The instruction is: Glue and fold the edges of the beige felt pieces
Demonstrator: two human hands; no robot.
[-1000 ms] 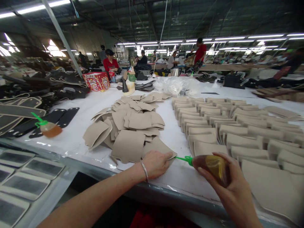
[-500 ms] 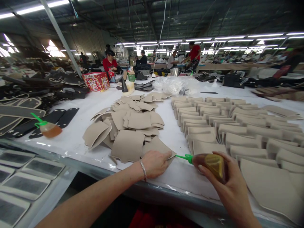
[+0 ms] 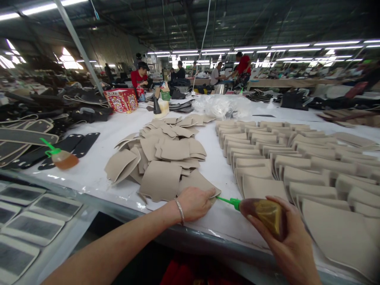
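Note:
My right hand [image 3: 292,233] is wrapped round a squeeze bottle [image 3: 264,215] of amber-brown liquid, tilted on its side with its green nozzle [image 3: 227,200] pointing left. The nozzle's tip meets the near right edge of a beige leather piece [image 3: 200,183]. On that same piece, by its right corner, is my left hand [image 3: 196,204], fingers closed and a bracelet at the wrist. Whether the fingers pinch the edge or press it down is partly hidden. A loose heap of beige pieces [image 3: 160,180] lies just beyond my left hand. Rows of overlapping beige pieces [image 3: 264,186] fill the right side.
A second bottle with a green nozzle [image 3: 65,160] stands at the left beside black straps [image 3: 86,144]. Farther back are a red patterned box [image 3: 123,101], a glue pot [image 3: 162,107] and clear plastic wrap [image 3: 222,106]. Flat grey-black panels [image 3: 34,223] lie lower left. Several people work beyond.
The nozzle tip has shifted slightly left and down along the leather piece's edge, and the bottle sits a little lower. My left hand stays in nearly the same spot.

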